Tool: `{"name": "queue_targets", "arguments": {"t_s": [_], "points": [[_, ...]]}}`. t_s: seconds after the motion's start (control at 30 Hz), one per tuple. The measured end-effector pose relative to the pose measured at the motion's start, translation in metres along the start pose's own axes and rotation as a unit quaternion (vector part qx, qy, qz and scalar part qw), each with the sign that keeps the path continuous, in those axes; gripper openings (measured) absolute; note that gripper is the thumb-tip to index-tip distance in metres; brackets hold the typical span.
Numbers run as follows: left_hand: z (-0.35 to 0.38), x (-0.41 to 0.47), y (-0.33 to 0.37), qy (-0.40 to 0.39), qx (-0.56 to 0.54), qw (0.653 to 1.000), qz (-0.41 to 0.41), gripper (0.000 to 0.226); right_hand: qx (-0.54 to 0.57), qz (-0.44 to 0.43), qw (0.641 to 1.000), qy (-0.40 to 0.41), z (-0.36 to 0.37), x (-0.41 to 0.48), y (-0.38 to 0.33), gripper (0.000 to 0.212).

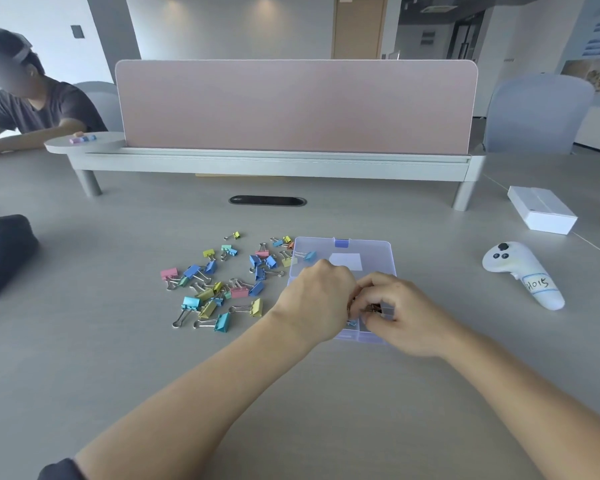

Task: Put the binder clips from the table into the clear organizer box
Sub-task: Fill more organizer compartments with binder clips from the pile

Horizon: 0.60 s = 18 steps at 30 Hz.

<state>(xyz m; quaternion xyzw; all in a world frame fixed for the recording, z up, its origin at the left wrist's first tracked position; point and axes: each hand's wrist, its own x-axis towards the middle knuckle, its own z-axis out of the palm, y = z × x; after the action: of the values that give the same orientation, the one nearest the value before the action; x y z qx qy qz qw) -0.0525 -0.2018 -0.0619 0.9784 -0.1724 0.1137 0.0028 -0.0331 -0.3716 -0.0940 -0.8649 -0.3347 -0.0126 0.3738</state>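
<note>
Head view has both hands meeting over the near half of the clear organizer box [378,251], which sits open at lower centre-right of the frame with its lid folded back toward the top. The left hand [317,299] shows only its back, fingers curled under and hidden, so whether it pinches anything cannot be told. The right hand [409,317] has its fingers bent inward and seems to pinch a small dark thing [373,308] just above a compartment; it is too small to say for certain that it is a clip. Most of the binder clips [239,292] lie loose on the table [118,341] in a scatter to the left of the box, and a blue clip [310,255] rests on the lid. The move ahead likely turns on this: the scatter lies wholly on the left hand's side, so that hand is the nearer one and need only swing left, while the right would have to cross over the box. The closest piece looks to be a yellow clip [256,306], just beside the left wrist, its long axis running left to right across the frame with the wire handles pointing left and the body facing the hand.
</note>
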Motion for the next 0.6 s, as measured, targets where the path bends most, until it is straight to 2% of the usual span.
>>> {"name": "queue_targets", "arguments": {"t_s": [0.13, 0.3, 0.37, 0.47, 0.53, 0.6], "points": [[0.000, 0.000, 0.000, 0.005, 0.000, 1.000, 0.005, 0.007, -0.002, -0.002, 1.000, -0.010, 0.002, -0.001, 0.005, 0.025], [-0.003, -0.002, -0.001, -0.006, 0.011, 0.999, 0.029, 0.010, -0.061, -0.020, 0.998, -0.024, 0.004, -0.001, 0.009, 0.017], [-0.007, -0.005, -0.005, -0.003, -0.026, 0.998, 0.053, 0.004, -0.063, -0.017, 0.998, -0.018, 0.004, 0.000, 0.008, 0.014], [-0.014, -0.007, -0.021, -0.022, -0.119, 0.990, 0.077, 0.032, -0.062, -0.002, 0.998, -0.017, 0.003, 0.000, 0.007, 0.011], [-0.021, -0.003, -0.035, -0.022, -0.169, 0.984, 0.049, 0.037, -0.065, 0.010, 0.998, -0.012, 0.001, -0.001, 0.009, 0.011], [-0.024, 0.009, -0.055, -0.001, -0.181, 0.983, 0.006, 0.030, -0.072, 0.014, 0.997, -0.001, -0.002, -0.001, 0.012, 0.011]]}}
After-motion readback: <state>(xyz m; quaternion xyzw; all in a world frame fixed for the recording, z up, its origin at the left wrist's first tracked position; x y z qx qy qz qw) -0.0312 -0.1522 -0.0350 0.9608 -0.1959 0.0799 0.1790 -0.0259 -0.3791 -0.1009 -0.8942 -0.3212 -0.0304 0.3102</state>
